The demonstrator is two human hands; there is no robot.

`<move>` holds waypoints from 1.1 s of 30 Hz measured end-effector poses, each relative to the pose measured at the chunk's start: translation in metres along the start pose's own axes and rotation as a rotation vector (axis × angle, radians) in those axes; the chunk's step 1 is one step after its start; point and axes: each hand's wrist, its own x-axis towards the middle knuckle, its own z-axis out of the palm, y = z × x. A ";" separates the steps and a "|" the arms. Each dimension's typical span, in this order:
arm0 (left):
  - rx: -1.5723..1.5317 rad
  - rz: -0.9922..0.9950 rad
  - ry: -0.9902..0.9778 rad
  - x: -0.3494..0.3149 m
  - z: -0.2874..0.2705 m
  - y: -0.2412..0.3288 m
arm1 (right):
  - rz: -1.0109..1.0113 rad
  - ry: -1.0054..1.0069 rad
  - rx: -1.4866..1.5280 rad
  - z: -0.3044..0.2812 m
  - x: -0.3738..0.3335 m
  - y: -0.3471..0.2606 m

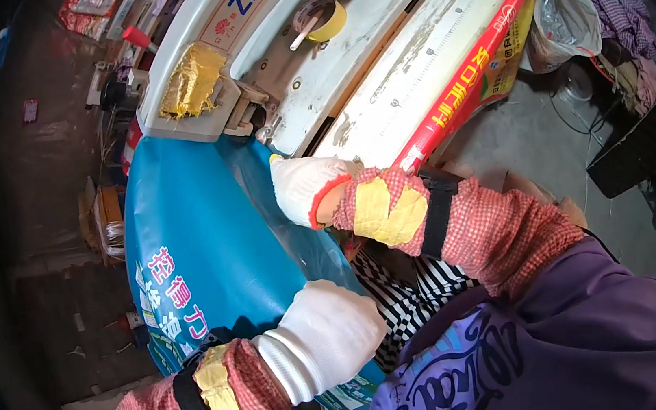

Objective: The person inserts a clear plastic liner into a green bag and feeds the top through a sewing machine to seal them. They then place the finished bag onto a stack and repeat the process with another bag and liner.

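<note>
A large blue plastic sack [198, 213] with pink and white printing lies in front of me, one end running under the head of a grey industrial sewing machine [272, 15]. My left hand [331, 331], in a white knit glove, is closed on the near edge of the sack, its fingertips hidden. Farther along the same edge, close to the machine's presser foot [247, 116], my right hand [305, 185] is closed around the sack's edge. Its white glove has a red cuff and a yellow fingertip. A clear film [260, 189] shows along the sack's edge between my hands.
A roll of yellow tape [322, 19] rests on the machine bed. The pale worktable [402, 73] stretches right, with a red and yellow printed strip [453, 91] along its edge. Beyond it are a plastic bag [563, 16], a checked cloth [619, 5] and a dark box [639, 146].
</note>
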 end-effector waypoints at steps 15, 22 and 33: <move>0.237 -0.427 -0.464 0.014 -0.070 -0.048 | -0.506 0.406 0.526 0.045 -0.026 0.024; 0.691 -0.787 -0.448 -0.052 -0.129 -0.071 | -1.033 -0.003 2.505 0.132 0.061 0.016; 0.157 -0.152 -0.258 0.023 -0.064 -0.023 | -2.531 -0.533 1.893 0.065 0.131 -0.015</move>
